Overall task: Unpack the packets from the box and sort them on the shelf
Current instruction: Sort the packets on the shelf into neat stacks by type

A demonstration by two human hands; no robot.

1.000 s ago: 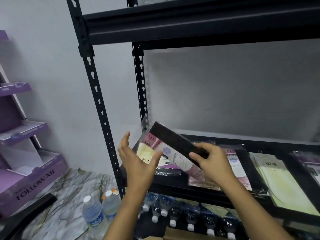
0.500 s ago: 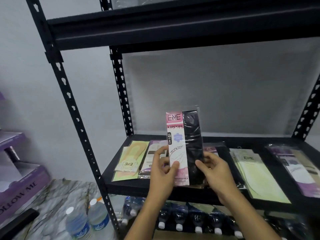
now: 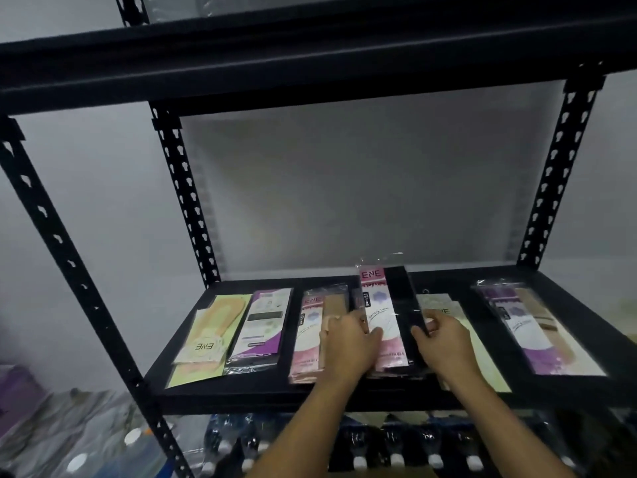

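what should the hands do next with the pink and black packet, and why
Probably lower it flat and let go: the left hand and right hand hold the pink and black packet tilted up over what looks like a matching pile on the shelf.

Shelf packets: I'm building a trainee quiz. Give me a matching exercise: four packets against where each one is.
1. purple-white packet
2. pink-black packet
3. purple-beige packet
4. pink-beige packet

A. far right on the shelf
B. second from left
C. held by left hand and right hand
D. flat, partly hidden by the left hand

Pairs: 1-B, 2-C, 3-A, 4-D
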